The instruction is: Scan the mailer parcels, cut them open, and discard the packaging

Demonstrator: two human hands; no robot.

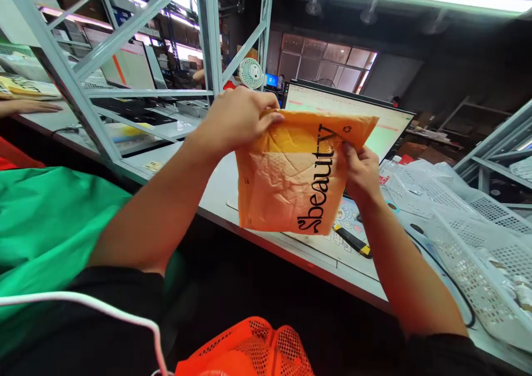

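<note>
Red mesh [264, 351]: lowest and closest to me, below the bag.
Bag [286, 193]: orange, lettered "beauty", raised in front of me at the bench's near edge, between me and the monitor.
Left fingers [271, 119]: pinching the bag's top edge toward its left corner.
Right fingers [352, 155]: gripping its right side, just under the top corner.
Handling: I judge it light and soft, its creased skin a bit slippery; what's inside is hidden, so I can't vouch for fragility. Best held by the top corners, both sides, without squeezing the middle.
Cutter [352, 240]: yellow and black, on the bench [218, 186], beyond the bag's lower right.
White basket [461, 276]: right of my right forearm.
Monitor [332, 100]: behind the bag, lit.
Fan [251, 72]: farther back.
</note>
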